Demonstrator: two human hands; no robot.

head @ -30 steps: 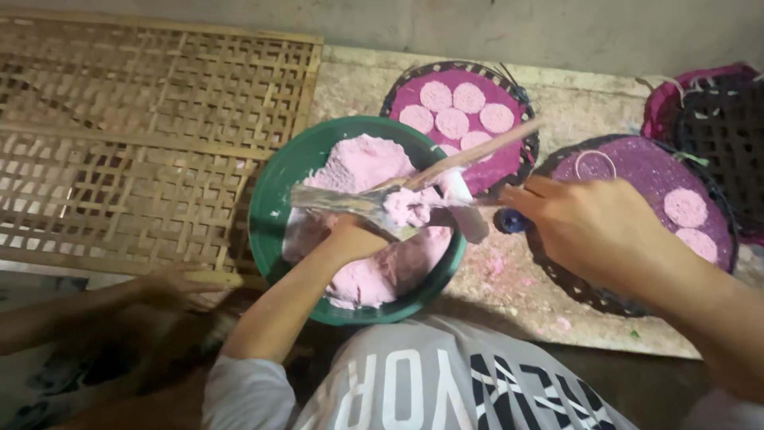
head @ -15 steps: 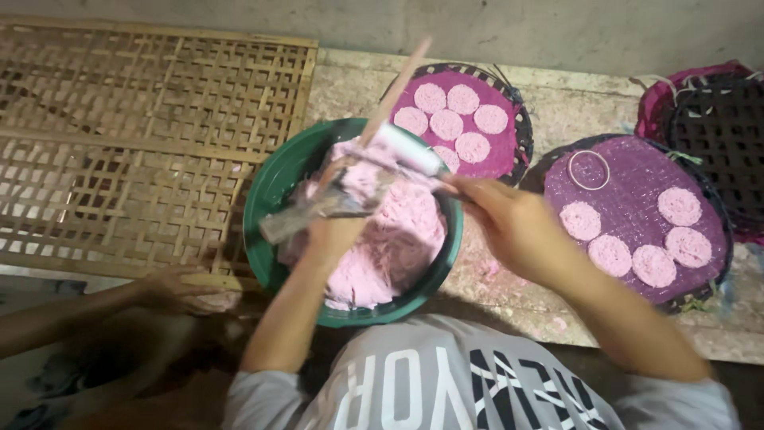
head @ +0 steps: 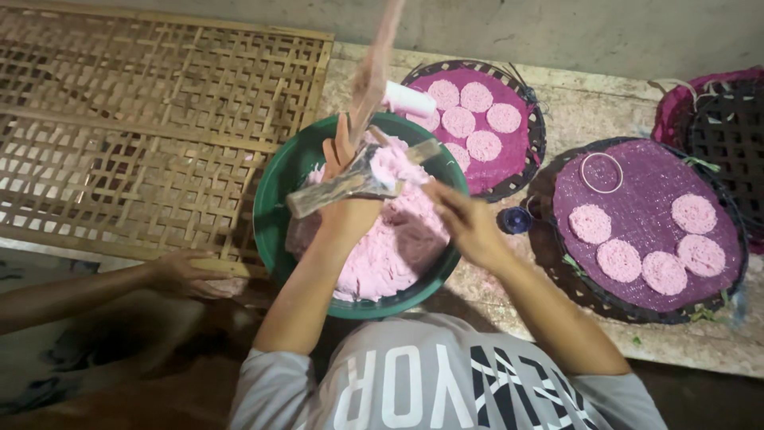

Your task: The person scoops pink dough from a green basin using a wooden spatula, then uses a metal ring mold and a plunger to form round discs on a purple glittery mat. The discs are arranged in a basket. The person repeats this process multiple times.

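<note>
A green bowl (head: 274, 199) holds a heap of pink crumbly dough (head: 382, 247). My left hand (head: 346, 215) is raised over it, shut on a flat metal scoop (head: 334, 189) that carries a pink lump (head: 394, 163). A blurred wooden stick (head: 374, 72) rises steeply from beside that hand's fingers. My right hand (head: 465, 227) is just right of the scoop, its curled fingertips at the scoop's right end. I cannot tell whether it grips anything.
Two dark round woven trays (head: 521, 171) (head: 637, 183) lined in purple carry pink round cakes; the right one also has a ring (head: 601, 173). A white cylinder (head: 410, 99), a blue cap (head: 516, 219), a bamboo lattice (head: 119, 119) and another person's hand (head: 179, 275) are nearby.
The stick has swung from nearly level to steeply upright. My right hand has come back from the right tray to the bowl. The scoop stays held over the dough.
</note>
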